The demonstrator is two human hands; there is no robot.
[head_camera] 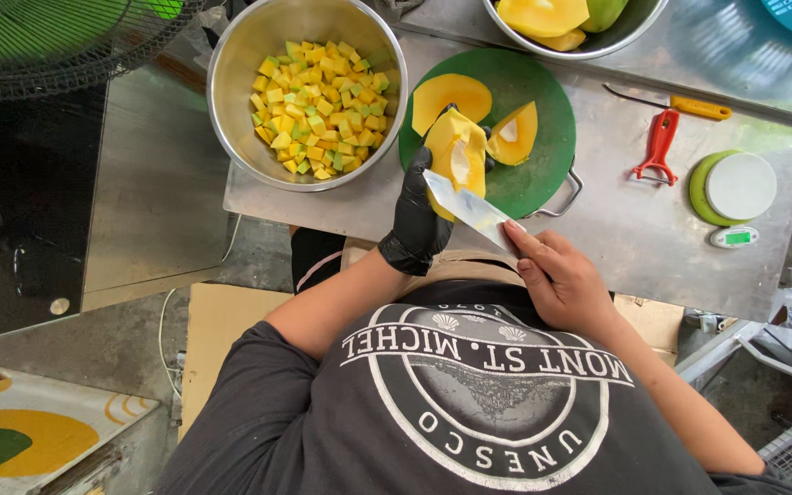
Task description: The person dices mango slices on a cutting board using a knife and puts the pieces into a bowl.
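My left hand [416,215], in a black glove, holds a peeled yellow mango piece [456,154] above the near edge of a round green cutting board [533,170]. My bare right hand [556,275] grips a broad knife [469,209] whose blade lies against the held mango. Two more mango pieces sit on the board: a rounded half [451,94] and a wedge [515,135].
A steel bowl [231,110] full of yellow mango cubes stands left of the board. Another bowl [598,41] with mango halves is at the back. A red peeler [657,147], a yellow-handled knife [689,106] and a green kitchen scale [731,188] lie to the right. A fan [57,46] is at the far left.
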